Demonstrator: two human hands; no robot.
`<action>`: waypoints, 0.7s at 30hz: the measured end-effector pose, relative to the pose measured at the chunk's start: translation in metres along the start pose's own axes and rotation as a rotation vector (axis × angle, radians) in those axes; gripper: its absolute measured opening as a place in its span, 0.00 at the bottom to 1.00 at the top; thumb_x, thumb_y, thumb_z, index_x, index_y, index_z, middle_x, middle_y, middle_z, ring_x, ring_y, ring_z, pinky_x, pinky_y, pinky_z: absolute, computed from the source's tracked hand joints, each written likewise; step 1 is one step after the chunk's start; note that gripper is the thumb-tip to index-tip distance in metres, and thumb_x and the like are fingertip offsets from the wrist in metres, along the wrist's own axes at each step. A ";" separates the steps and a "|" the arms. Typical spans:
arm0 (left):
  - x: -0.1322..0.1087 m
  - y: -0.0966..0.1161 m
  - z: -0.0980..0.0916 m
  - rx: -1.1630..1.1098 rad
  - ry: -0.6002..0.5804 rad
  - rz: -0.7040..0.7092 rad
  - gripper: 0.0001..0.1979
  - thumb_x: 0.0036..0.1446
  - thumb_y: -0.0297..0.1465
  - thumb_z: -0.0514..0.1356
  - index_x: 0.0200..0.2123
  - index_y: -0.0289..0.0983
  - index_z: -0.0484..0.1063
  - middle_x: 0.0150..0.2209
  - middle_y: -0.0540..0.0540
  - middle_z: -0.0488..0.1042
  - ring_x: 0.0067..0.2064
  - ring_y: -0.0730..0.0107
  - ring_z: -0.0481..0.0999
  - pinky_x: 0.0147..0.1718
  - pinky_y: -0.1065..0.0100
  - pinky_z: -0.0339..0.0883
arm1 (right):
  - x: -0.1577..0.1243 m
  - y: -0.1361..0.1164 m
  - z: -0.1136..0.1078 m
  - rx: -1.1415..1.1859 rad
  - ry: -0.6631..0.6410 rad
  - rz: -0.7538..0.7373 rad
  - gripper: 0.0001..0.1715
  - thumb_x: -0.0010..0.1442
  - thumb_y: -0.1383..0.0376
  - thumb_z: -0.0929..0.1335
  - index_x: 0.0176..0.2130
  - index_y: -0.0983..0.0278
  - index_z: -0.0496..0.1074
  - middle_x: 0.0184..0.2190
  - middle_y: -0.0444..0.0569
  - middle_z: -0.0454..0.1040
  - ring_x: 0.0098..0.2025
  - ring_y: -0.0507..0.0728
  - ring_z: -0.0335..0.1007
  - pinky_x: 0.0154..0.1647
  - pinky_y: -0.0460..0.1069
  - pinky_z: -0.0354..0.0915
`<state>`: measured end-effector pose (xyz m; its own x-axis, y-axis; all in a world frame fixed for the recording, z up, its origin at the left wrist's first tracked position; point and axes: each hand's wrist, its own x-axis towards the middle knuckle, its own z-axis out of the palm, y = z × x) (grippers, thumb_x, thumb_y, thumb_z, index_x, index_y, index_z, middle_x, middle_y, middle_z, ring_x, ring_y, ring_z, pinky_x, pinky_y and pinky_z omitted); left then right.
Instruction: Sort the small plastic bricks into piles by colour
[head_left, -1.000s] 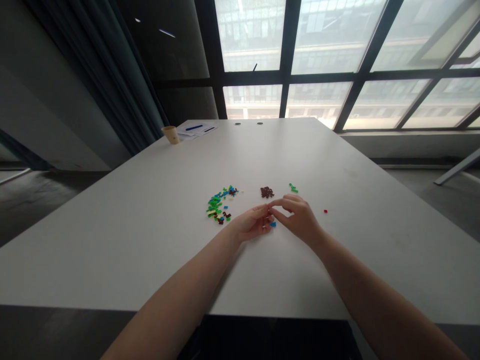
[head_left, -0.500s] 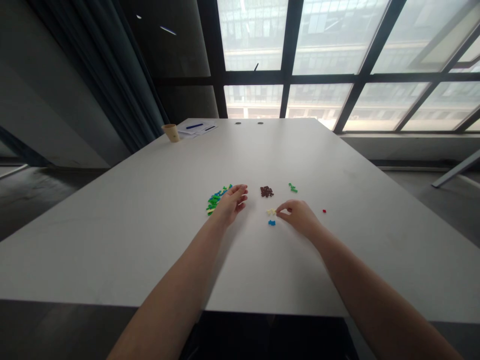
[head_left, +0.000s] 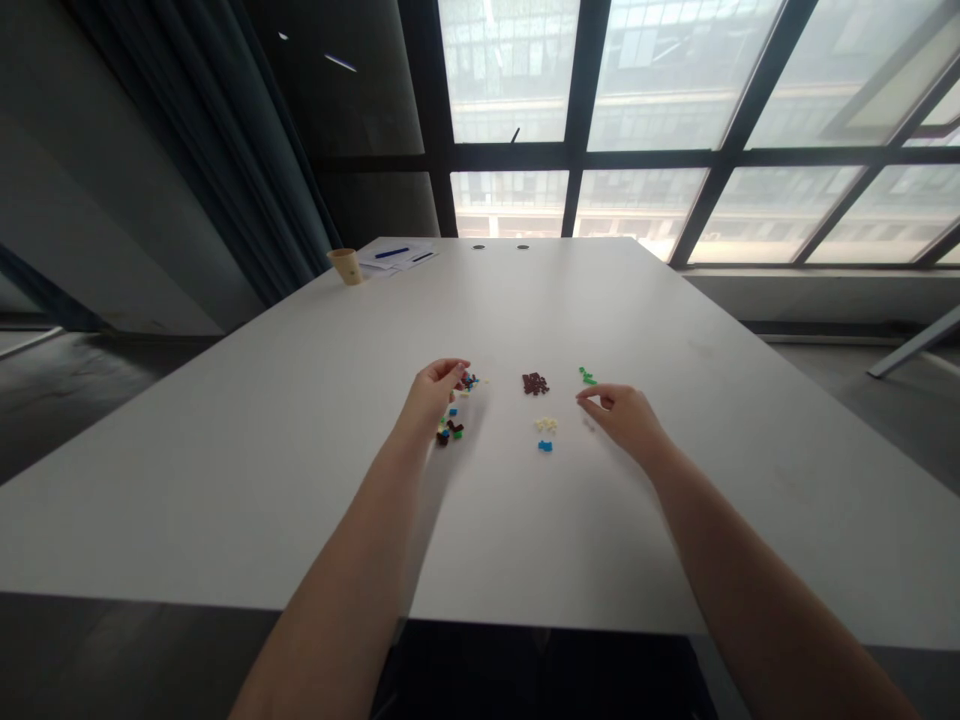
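Note:
My left hand (head_left: 435,392) hangs curled over a scatter of small plastic bricks (head_left: 450,428), hiding part of it; blue and dark brown pieces show around it. My right hand (head_left: 626,418) rests low at the right, forefinger and thumb apart, nearest a small green brick group (head_left: 588,376) and a tiny pale piece (head_left: 589,424). Between the hands lie a dark brown brick pile (head_left: 535,384), a cream brick cluster (head_left: 546,424) and a few blue bricks (head_left: 545,446).
All this lies on a large white table (head_left: 300,480). At its far end stand a tan paper cup (head_left: 346,266) and papers (head_left: 397,254) with a blue pen (head_left: 391,253). Tall windows (head_left: 637,100) and a dark curtain (head_left: 210,130) stand beyond.
My left hand has moved further up over the mixed bricks, and the green ones no longer show there. My right hand has moved right, away from the cream cluster.

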<state>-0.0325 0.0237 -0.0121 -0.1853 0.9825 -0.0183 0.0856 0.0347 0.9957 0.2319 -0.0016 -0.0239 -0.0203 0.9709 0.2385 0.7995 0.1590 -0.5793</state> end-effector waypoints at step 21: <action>-0.010 -0.010 -0.007 0.738 -0.098 0.146 0.07 0.34 0.24 0.62 0.13 0.39 0.68 0.20 0.47 0.68 0.28 0.66 0.67 0.30 0.70 0.57 | 0.001 -0.003 -0.005 -0.001 0.000 0.025 0.17 0.49 0.58 0.63 0.29 0.64 0.77 0.13 0.40 0.55 0.17 0.48 0.49 0.22 0.46 0.48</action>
<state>-0.0387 0.0124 -0.0212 -0.0367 0.9971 0.0665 0.7419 -0.0174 0.6703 0.2327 -0.0022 -0.0179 0.0001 0.9746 0.2242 0.8004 0.1343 -0.5842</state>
